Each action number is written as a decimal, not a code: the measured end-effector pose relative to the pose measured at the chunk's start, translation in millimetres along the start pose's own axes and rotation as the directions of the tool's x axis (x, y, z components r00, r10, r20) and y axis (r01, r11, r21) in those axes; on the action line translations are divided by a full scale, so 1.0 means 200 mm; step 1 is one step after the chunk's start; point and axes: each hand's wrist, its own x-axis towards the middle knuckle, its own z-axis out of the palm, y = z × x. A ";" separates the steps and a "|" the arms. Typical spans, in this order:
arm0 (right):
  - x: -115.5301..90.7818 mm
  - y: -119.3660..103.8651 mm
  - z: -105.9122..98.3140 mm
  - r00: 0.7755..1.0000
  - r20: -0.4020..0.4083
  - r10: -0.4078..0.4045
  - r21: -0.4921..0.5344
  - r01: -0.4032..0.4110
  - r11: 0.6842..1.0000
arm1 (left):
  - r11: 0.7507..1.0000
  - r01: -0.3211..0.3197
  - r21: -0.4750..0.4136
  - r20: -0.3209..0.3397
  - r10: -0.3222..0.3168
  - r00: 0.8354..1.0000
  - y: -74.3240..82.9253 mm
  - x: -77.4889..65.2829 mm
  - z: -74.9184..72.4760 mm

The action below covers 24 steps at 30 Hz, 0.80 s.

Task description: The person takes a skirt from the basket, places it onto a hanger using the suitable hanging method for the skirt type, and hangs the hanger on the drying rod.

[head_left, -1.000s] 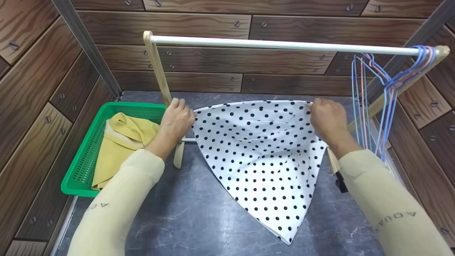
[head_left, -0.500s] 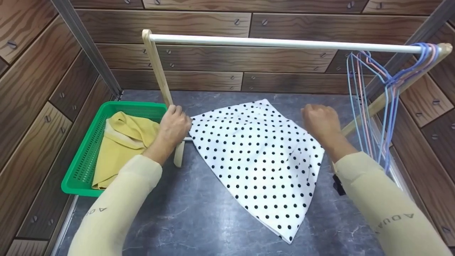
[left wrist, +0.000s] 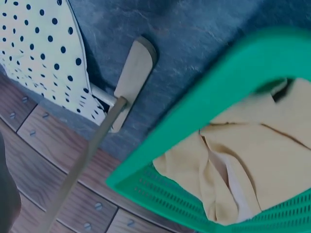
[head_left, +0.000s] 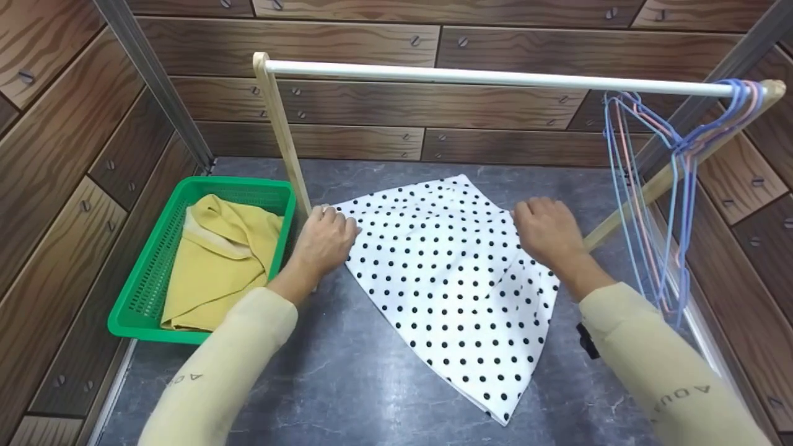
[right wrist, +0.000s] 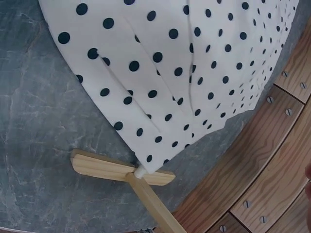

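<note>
White cloth with black polka dots [head_left: 446, 272] lies spread on the grey floor, its lower point towards me. My left hand [head_left: 325, 238], fingers loosely bent, is over the cloth's left corner in the head view. In the left wrist view that corner lies free beside the rack's wooden foot [left wrist: 133, 73], with only a dark edge of the hand [left wrist: 6, 189] showing. My right hand [head_left: 548, 232] hovers over the cloth's right side, fingers loosely bent. The right wrist view shows no fingers on the cloth [right wrist: 146, 63]. Fingertip undersides are hidden in the head view.
A white rail [head_left: 483, 75] on wooden legs spans behind the cloth. Several blue and pink hangers [head_left: 681, 148] hang at its right end. At left stands a green basket [head_left: 121, 319] with a folded yellow cloth [head_left: 217, 266]. Wood-patterned walls enclose the floor.
The right hand let go of the cloth's upper edge, which dropped flat, then the hand came lower and left. The left hand moved slightly right and towards me while the cloth stayed.
</note>
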 end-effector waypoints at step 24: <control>-0.33 -0.02 0.28 0.990 0.127 0.062 0.026 -0.066 0.998 | 0.991 -0.051 -0.127 0.208 0.077 0.975 0.52 -0.11 0.10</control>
